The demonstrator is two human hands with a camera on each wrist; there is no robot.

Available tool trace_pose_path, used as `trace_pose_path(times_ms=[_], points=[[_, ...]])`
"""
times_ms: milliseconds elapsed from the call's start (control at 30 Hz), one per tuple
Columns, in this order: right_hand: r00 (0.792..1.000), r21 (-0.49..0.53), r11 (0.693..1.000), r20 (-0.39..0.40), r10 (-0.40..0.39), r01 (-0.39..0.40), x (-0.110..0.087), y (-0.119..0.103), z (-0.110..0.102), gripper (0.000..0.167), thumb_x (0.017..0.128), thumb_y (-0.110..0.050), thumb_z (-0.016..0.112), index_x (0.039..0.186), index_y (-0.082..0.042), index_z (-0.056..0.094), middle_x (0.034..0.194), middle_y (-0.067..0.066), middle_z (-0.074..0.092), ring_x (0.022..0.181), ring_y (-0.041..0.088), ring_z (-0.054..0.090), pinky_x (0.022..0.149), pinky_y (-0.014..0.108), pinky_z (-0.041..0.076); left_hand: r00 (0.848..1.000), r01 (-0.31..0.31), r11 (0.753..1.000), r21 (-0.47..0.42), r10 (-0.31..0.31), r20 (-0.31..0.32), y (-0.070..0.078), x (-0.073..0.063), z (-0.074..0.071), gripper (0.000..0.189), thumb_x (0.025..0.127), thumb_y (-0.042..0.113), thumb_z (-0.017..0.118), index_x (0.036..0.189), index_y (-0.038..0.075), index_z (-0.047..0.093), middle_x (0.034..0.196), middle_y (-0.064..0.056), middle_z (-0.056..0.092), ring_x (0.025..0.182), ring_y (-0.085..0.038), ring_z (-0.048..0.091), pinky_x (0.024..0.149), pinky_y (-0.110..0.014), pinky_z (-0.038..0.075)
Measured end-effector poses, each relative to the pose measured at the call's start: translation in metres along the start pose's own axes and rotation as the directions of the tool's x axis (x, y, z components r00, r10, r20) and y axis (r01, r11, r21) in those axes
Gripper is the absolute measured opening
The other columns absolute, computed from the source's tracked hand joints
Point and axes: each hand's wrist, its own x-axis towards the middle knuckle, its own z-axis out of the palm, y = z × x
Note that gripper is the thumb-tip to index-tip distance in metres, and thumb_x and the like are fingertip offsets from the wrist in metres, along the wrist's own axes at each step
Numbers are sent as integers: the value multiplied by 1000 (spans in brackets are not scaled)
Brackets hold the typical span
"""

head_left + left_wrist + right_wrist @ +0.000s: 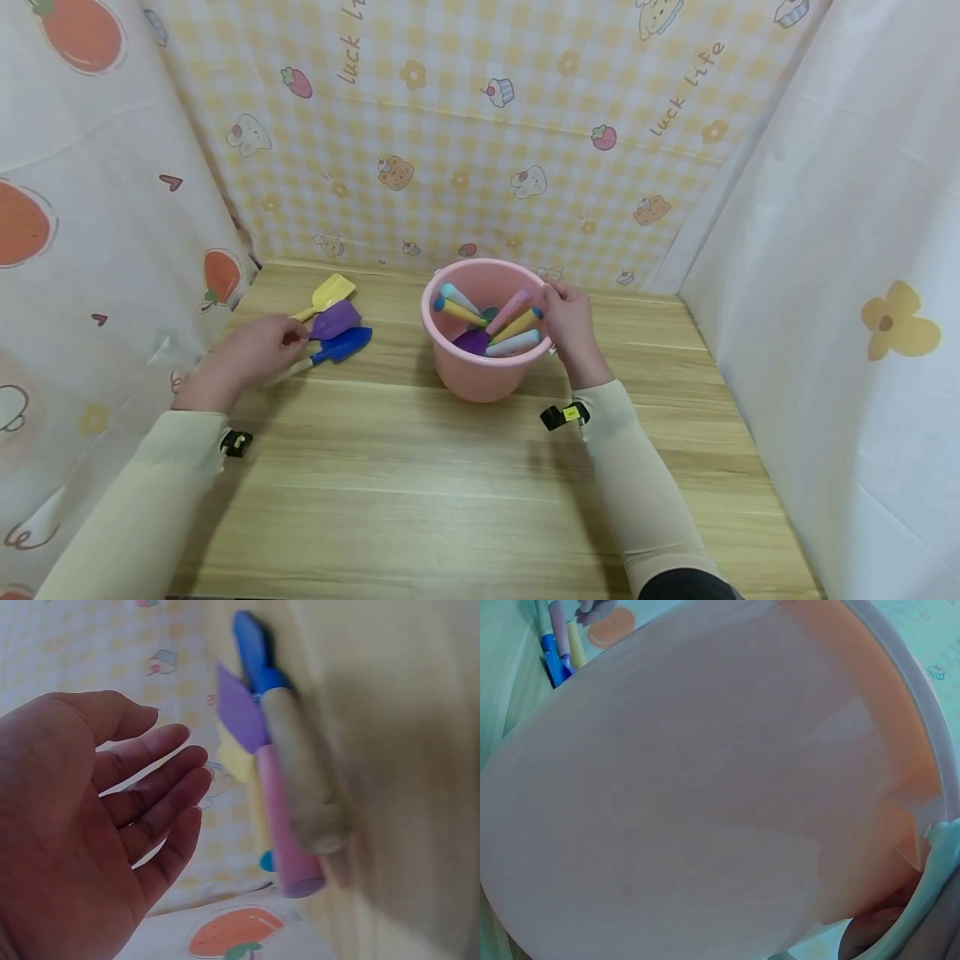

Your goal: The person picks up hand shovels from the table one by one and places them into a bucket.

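Observation:
A pink bucket (480, 379) stands upright on the wooden table, and my right hand (572, 329) grips its rim on the right side. In the right wrist view the bucket wall (690, 780) fills most of the frame. Several toy tools (510, 312) with pink, yellow and light blue handles lie inside the bucket. My left hand (255, 354) hovers by three toy shovels, its fingers loosely bent and holding nothing in the left wrist view. These are a yellow shovel (333, 292), a purple shovel (240, 712) with a pink handle, and a blue shovel (351, 342) with a beige handle.
A yellow checked cloth (465, 133) hangs behind the table. White printed cloth (97, 167) borders the left side, and another white cloth (847, 250) the right. The table top (420, 500) extends in front of the bucket.

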Motion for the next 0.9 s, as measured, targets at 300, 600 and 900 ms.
trace_pose_path(times_ms=[300, 600, 900], points=[[1000, -13, 1000, 2, 23, -23, 0, -1, 0, 41, 116, -26, 54, 148, -6, 70, 149, 13, 68, 128, 22, 67, 97, 35, 61, 999, 33, 999, 20, -34, 41, -11, -7, 27, 32, 107, 24, 71, 124, -3, 71, 95, -8, 70, 80, -25, 60, 74, -47, 54], [1000, -12, 1000, -1, 12, -12, 1, -1, 0, 41, 116, -25, 54, 148, -5, 70, 148, 13, 69, 124, 22, 67, 85, 26, 60, 999, 33, 999, 10, -33, 11, -13, -15, 41, 30, 106, 24, 73, 123, 0, 72, 103, -9, 75, 78, -24, 61, 75, -49, 53], [1000, -6, 1000, 2, 11, -11, -1, -1, -1, 41, 116, -25, 54, 149, -5, 69, 150, 14, 67, 126, 23, 66, 90, 30, 61, 999, 34, 999, 5, -34, 1, -13, -16, 42, 34, 106, 23, 74, 128, -3, 72, 109, -14, 76, 84, -26, 64, 82, -56, 55]])
